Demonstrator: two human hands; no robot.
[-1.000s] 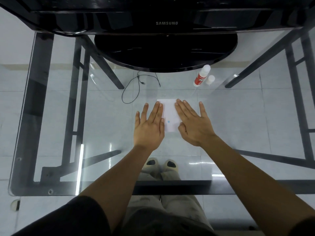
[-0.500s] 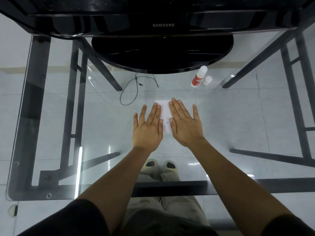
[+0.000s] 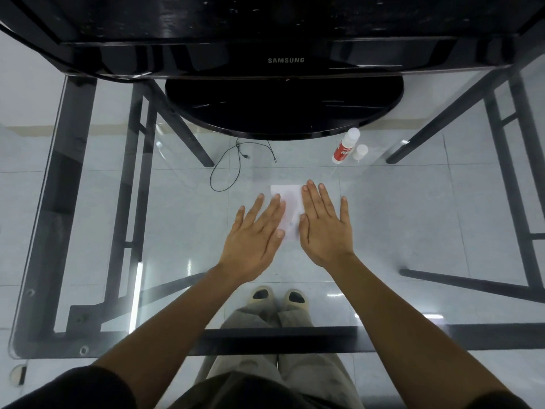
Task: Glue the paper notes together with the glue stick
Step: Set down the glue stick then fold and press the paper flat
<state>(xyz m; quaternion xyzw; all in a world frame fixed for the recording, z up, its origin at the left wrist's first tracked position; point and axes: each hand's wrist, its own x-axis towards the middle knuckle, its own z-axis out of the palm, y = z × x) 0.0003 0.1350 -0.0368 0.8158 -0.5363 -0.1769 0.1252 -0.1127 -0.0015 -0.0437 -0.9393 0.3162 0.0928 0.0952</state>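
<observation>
the white paper notes (image 3: 287, 211) lie flat on the glass surface (image 3: 182, 225), in front of the monitor base (image 3: 283, 107), and read as one stacked sheet; whether there are two layers cannot be told from here. the left hand (image 3: 253, 246) rests palm down on the left edge of the notes, fingers (image 3: 275, 206) spread flat and holding nothing. the right hand (image 3: 324, 228) lies palm down on the right edge, fingers extended and close together, also holding nothing. both seem to be pressing the paper down.

the glue stick (image 3: 345, 146) stands near the monitor base, to the right of and beyond the notes, with what looks like its cap (image 3: 360, 152) just beside it.

judging from this, the gluing and joining look done, and pressing the bond is the step in hand. what seems left is lifting the hands and perhaps recapping the stick.
</observation>
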